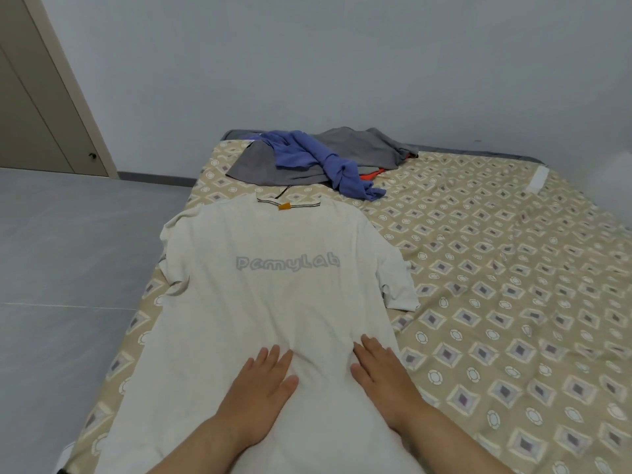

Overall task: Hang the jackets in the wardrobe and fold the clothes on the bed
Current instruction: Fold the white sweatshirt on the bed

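White T-shirt (273,302) lies flat on the bed (513,302); we press our left hand (263,388) and right hand (383,374) flat, gripping nothing, and should smooth outward before folding.

Left hand (263,388) and right hand (383,378): 2 bare hands on bare forearms (212,439).

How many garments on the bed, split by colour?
White T-shirt: 1
Grey garment: 1
Blue garment: 1
Orange garment, mostly hidden under the others: 1
Total: 4
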Available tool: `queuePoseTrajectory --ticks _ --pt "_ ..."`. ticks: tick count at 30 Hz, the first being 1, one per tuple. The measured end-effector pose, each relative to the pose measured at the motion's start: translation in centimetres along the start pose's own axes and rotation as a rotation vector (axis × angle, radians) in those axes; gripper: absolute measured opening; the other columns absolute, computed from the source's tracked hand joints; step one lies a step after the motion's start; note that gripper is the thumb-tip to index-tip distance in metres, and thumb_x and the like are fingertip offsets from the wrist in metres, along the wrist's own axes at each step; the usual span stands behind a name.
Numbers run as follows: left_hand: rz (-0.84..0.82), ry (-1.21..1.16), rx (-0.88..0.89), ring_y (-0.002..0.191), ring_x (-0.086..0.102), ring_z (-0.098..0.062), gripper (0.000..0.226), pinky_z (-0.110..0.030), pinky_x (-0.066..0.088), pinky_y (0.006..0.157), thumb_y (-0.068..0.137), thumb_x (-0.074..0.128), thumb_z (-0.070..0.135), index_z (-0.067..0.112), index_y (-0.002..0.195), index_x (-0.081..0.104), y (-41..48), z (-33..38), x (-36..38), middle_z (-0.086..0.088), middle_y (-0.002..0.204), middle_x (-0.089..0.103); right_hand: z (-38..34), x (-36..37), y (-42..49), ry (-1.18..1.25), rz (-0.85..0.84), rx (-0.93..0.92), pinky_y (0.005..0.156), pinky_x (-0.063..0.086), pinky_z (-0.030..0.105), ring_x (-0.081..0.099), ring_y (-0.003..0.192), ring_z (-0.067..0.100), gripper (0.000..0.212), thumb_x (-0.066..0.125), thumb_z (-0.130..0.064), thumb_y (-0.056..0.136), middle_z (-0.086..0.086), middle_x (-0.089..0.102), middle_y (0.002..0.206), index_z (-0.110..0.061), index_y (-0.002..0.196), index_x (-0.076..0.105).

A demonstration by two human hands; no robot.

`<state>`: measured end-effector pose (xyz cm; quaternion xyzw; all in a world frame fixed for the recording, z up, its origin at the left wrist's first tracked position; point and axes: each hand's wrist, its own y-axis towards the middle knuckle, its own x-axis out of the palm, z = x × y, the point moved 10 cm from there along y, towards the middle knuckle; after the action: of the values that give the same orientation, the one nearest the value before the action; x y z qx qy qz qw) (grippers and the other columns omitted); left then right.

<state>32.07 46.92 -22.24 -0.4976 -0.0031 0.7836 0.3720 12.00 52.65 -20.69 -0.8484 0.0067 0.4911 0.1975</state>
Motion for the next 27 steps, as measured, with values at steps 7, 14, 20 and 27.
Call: queuePoseTrajectory --ticks 7,14,20,27 --pt "0.185 0.308 0.073 0.147 -0.020 -0.019 0.075 -0.026 -0.023 0.113 0.097 0.016 0.060 0.020 0.157 -0.005 7.4 -0.6 -1.2 0.000 0.163 -0.014 3.2 -1.1 6.9 -0.315 0.252 -0.069 0.114 -0.026 0.028 -0.021 0.148 0.010 0.070 0.006 -0.057 0.094 -0.004 -0.018 0.162 -0.029 0.158 -0.001" --pt "0.275 0.382 0.076 0.150 0.012 -0.024 0.086 -0.040 0.001 0.118 0.088 0.023 0.071 0.016 0.155 0.027 16.6 2.7 -4.4 -0.008 0.162 0.020 5.0 -5.9 12.8 -0.267 0.475 -0.090 0.119 -0.012 0.028 0.004 0.150 0.012 0.067 0.025 -0.053 0.094 -0.003 0.007 0.164 -0.029 0.156 0.025" --pt "0.388 0.362 0.026 0.146 -0.025 -0.011 0.093 -0.037 -0.021 0.118 0.081 0.005 0.078 0.027 0.156 -0.010 23.1 3.9 -6.3 0.003 0.164 -0.015 10.1 -13.8 16.7 0.357 0.846 0.021 0.091 0.033 0.011 0.051 0.099 0.005 0.034 0.047 -0.034 0.089 -0.005 0.058 0.109 -0.014 0.112 0.064" --pt "0.372 0.400 0.075 0.145 0.028 -0.021 0.091 -0.039 0.010 0.116 0.081 0.036 0.069 0.010 0.151 0.037 24.2 4.7 -6.3 -0.008 0.157 0.033 16.6 -14.6 20.3 0.749 0.730 0.235 0.060 0.045 0.025 0.058 0.058 0.007 0.018 0.058 -0.017 0.089 -0.009 0.066 0.068 -0.027 0.084 0.072"
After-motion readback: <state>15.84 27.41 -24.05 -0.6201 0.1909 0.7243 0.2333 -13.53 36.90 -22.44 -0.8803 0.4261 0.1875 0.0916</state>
